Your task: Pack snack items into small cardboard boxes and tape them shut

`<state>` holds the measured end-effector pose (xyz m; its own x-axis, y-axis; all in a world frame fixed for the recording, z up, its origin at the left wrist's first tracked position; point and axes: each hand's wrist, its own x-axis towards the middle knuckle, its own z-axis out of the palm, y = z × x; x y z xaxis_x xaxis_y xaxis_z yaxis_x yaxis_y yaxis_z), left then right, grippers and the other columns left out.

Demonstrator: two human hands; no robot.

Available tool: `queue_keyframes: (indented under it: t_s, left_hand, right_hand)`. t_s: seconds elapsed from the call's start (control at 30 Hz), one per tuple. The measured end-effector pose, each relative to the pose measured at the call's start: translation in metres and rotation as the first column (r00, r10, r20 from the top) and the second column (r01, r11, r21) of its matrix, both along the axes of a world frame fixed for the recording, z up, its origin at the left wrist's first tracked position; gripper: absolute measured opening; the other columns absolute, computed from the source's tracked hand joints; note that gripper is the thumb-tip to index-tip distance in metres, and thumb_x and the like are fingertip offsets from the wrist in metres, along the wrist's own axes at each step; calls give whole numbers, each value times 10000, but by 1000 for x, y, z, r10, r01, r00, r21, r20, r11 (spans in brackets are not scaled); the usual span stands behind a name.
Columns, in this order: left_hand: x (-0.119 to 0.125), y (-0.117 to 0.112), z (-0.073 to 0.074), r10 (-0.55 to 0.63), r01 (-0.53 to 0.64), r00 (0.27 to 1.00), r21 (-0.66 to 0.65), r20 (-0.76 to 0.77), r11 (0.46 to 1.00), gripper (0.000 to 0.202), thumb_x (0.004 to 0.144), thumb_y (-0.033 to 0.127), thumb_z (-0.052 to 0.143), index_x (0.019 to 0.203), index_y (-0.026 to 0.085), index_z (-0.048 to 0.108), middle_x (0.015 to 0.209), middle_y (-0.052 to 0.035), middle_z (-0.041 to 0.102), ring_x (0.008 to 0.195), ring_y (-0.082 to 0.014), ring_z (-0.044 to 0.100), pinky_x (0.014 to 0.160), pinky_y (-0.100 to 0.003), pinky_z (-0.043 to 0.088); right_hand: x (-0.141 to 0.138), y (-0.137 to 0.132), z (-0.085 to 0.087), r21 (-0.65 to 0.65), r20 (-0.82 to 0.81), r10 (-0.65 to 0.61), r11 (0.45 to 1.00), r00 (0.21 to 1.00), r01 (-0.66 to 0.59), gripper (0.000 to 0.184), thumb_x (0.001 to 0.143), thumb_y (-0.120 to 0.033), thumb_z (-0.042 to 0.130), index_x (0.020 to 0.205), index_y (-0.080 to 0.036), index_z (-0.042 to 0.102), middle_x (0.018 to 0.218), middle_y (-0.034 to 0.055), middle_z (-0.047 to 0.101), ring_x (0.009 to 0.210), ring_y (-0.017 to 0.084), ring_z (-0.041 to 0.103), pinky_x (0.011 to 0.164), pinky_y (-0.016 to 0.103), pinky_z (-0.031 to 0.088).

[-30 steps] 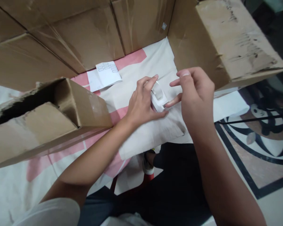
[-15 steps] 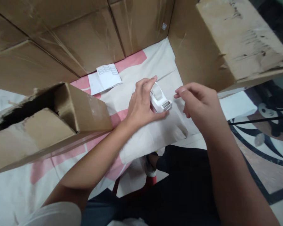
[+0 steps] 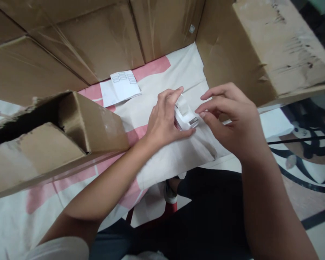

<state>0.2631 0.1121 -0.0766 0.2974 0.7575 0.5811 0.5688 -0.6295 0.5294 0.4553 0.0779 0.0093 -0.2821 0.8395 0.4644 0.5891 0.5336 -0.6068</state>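
Note:
My left hand (image 3: 165, 121) is wrapped round a white tape dispenser (image 3: 184, 115) that rests on a pink and white cloth (image 3: 154, 112). Its thumb lies along the near side, and the fingers curl over the far end. A roll of clear tape (image 3: 182, 106) sits in the dispenser. Just right of the dispenser's cutting end hovers my right hand (image 3: 230, 117), thumb and index fingertips drawn together and the other fingers loosely bent. Whether a bit of tape is between those fingertips is too small to make out.
Folded white paper with printed shapes (image 3: 121, 88) lies behind the left hand. An open cardboard box (image 3: 103, 126) stands at left, another large box (image 3: 233, 54) at right. Taped cartons (image 3: 97, 43) line the back. White paper (image 3: 276, 122) lies beyond the right wrist.
My right hand has shifted slightly, its fingertips closer to the dispenser's cutting end and its upper fingers more spread. The left hand keeps its hold on the dispenser. The view has moved slightly.

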Motion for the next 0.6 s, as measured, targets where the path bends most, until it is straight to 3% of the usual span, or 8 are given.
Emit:
queue_keyframes:
  t_s: [0.27, 0.43, 0.6]
  left_hand:
    - [0, 3, -3, -35, 38, 998, -50, 53, 998, 1178, 590, 909, 676, 1509, 336, 212, 1477, -141, 331, 1393, -408, 377, 1025, -573, 484]
    - [-1, 4, -2, -61, 64, 997, -64, 41, 996, 1222, 549, 865, 751, 1507, 349, 195, 1484, -145, 327, 1407, -413, 372, 1052, -571, 471]
    - [-2, 2, 2, -63, 65, 998, -100, 19, 993, 1250, 521, 794, 826, 1504, 334, 207, 1481, -141, 334, 1433, -410, 347, 1083, -573, 464]
  right_hand:
    - [2, -16, -18, 194, 102, 6, 981, 995, -26, 186, 884, -74, 578, 925, -233, 665, 1171, 99, 650, 1026, 251, 649, 757, 393, 553]
    - [7, -32, -28, 210, 101, -2, 978, 995, -20, 224, 885, -48, 579, 960, -242, 661, 1192, 80, 688, 1044, 245, 683, 866, 423, 568]
    - [15, -49, -35, 171, 44, 30, 985, 999, -37, 260, 876, -12, 597, 986, -239, 659, 1213, 65, 725, 1066, 223, 715, 884, 377, 596]
